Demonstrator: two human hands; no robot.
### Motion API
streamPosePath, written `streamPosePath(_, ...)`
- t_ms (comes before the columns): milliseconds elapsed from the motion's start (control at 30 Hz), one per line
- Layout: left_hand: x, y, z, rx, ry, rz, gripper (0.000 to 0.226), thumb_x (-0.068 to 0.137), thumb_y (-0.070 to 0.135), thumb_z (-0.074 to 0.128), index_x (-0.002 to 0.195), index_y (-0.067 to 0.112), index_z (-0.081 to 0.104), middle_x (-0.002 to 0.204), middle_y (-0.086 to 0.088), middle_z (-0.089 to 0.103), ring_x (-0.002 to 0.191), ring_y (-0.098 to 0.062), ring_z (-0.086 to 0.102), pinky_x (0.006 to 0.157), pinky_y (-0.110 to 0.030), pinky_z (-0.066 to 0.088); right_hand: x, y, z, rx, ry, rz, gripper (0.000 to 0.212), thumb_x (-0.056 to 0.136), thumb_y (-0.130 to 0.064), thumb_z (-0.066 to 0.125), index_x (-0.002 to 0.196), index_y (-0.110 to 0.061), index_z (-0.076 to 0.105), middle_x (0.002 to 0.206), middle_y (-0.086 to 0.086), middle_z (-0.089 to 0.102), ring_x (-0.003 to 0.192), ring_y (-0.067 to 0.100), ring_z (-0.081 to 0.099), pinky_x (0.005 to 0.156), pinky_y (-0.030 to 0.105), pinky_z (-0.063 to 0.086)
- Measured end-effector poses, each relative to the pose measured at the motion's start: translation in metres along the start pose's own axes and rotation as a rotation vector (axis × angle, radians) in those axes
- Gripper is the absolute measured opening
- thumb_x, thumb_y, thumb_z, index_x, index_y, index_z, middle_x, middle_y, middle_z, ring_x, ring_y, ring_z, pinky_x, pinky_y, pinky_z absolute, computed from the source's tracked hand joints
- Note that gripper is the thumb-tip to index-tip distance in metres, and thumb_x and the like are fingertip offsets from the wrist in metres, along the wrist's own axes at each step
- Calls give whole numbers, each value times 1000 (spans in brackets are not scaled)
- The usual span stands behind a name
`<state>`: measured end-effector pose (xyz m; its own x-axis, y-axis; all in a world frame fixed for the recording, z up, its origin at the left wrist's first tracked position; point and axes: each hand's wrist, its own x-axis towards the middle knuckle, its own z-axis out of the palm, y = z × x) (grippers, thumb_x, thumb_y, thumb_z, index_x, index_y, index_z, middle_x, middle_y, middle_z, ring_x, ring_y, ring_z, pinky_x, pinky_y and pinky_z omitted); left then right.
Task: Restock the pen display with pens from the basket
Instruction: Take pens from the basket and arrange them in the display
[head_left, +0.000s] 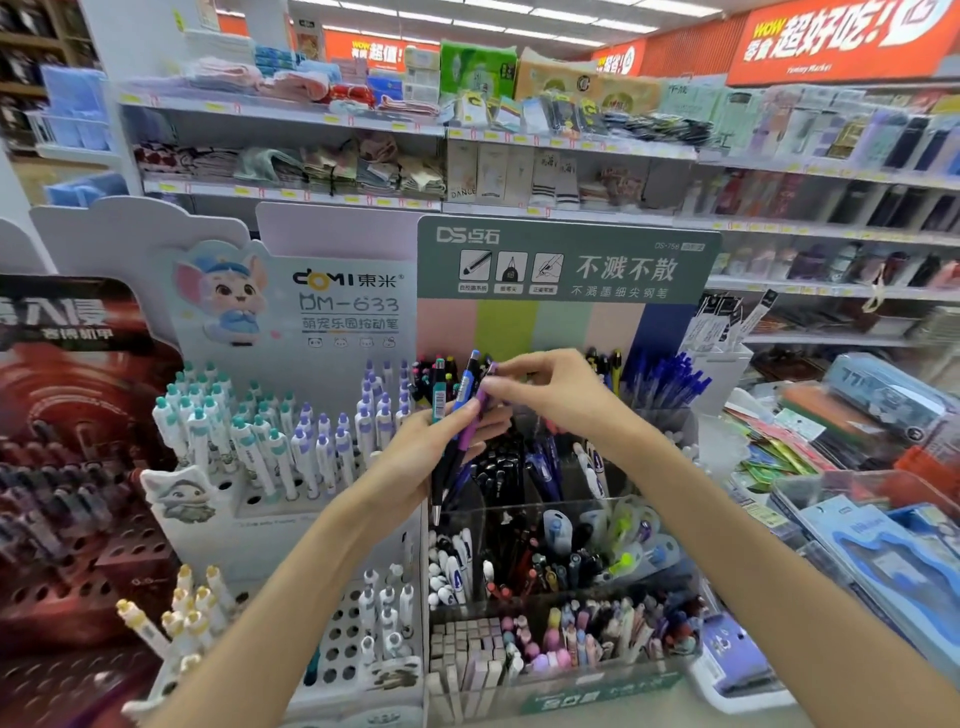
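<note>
At your eleven o'clock, the white display card (291, 291) reads "DOMI 東米" and "DM-633". At twelve, the green header card (566, 260) reads "DS点石" and "不溅不散". At two o'clock, the orange ceiling banner (841, 36) reads "WOW" and "超好吃!".

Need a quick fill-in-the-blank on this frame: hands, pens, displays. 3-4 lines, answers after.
1. The left hand holds a bunch of ____.
2. The right hand pinches the top of the ____ pen in that bunch.
3. The white pens with teal and purple caps stand on the ____ side of the hands.
4. The dark blue pens stand behind the ____ forearm.

Answers: pens; purple; left; right
</note>
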<state>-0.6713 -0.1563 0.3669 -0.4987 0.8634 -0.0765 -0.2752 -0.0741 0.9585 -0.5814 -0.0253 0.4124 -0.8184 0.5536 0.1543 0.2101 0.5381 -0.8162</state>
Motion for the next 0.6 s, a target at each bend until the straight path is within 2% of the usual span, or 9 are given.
streamPosePath(67,4,1,-3,31,41,4,23,101,19,43,110,17,65,115,-2,68,105,-10,65,98,-24,47,0,-2,-13,215,106,41,24,88,-21,66,111,-14,68,94,-8,69,76,-8,61,73,10,49)
streamPosePath(133,6,2,-10,14,85,-12,22,101,18,43,111,18,63,118,-1,66,109,-13,61,100,-28,44,4,-3,-26,305,287,-3,19,92,-13,60,109,-10,66,93,-4,69,75,-2,66,74,13,52)
streamPosePath(233,6,-1,-21,-16,101,-52,22,101,21,44,111,20,64,112,2,67,103,-15,63,95,-35,49,12,1,-28,8,493,-140,18,92,-10,59,109,-9,66,93,-4,67,82,5,65,79,9,49)
streamPosePath(300,4,-4,-24,-6,107,-85,23,100,23,45,113,19,64,91,3,66,77,-10,63,74,-29,57,16,7,-23,-162,490,-188,20,92,-11,60,110,-9,67,92,-4,67,83,5,63,79,8,48)
streamPosePath(333,2,-4,-24,0,100,-94,23,100,24,45,115,19,63,77,4,59,61,-7,54,58,-21,53,20,11,-20,-217,452,-195,20,91,-12,61,109,-10,68,93,-2,69,84,7,64,81,13,50)
streamPosePath(367,2,-6,-24,-1,89,-98,23,101,24,44,115,18,61,67,4,49,50,-5,43,45,-16,42,23,15,-16,-264,399,-188,20,91,-13,62,109,-10,68,94,0,71,85,10,65,85,21,53)
streamPosePath(400,2,-6,-24,-8,80,-97,24,101,24,42,116,17,60,62,5,40,45,-3,33,39,-14,31,27,18,-12,-305,339,-171,20,90,-14,63,108,-10,69,96,2,72,87,12,66,87,29,54)
streamPosePath(467,3,-7,-24,-16,75,-95,25,101,26,42,118,16,57,58,7,31,42,-2,26,35,-13,21,32,21,-4,-414,239,-140,21,89,-19,63,108,-13,69,99,3,73,90,16,67,88,36,53)
streamPosePath(600,0,-4,-25,-125,75,-122,22,99,33,45,107,13,51,59,6,28,41,-2,23,33,-13,16,44,24,8,-677,217,-144,26,88,-30,63,111,-19,62,101,0,72,100,22,64,95,32,40)
